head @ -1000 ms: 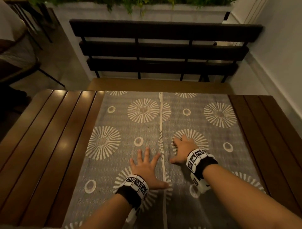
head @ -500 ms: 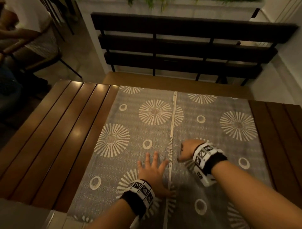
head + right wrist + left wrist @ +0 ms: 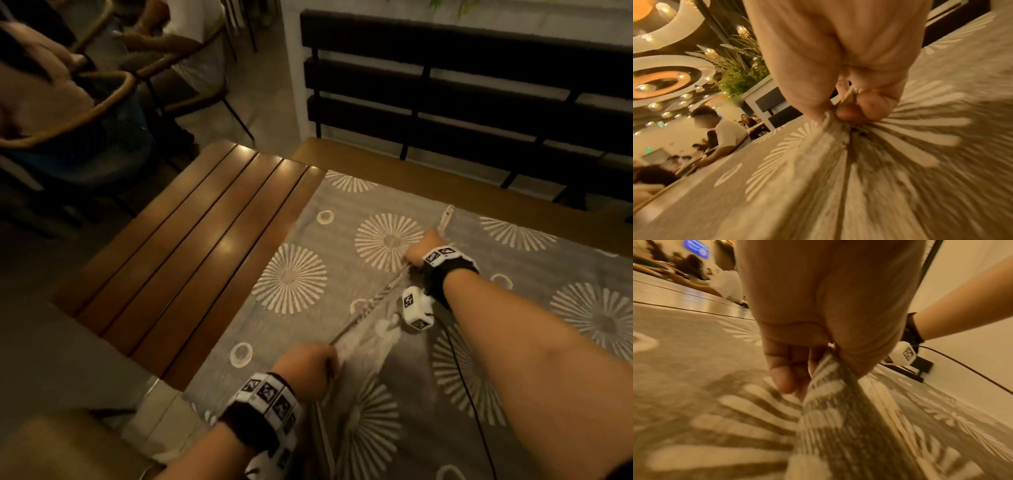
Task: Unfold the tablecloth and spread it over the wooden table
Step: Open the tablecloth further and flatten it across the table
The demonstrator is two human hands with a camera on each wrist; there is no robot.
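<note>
Pinching the cloth (image 3: 342,240) edge, the left hand (image 3: 305,368) grips near and the right hand (image 3: 423,248) grips farther off. It lies folded on the table (image 3: 191,246). Both should lift together, then pull left over the bare wood.

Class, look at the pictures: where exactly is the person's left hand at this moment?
In the head view the left hand is low and centre-left, gripping the tablecloth's raised edge nearer the person than the right hand.
</note>
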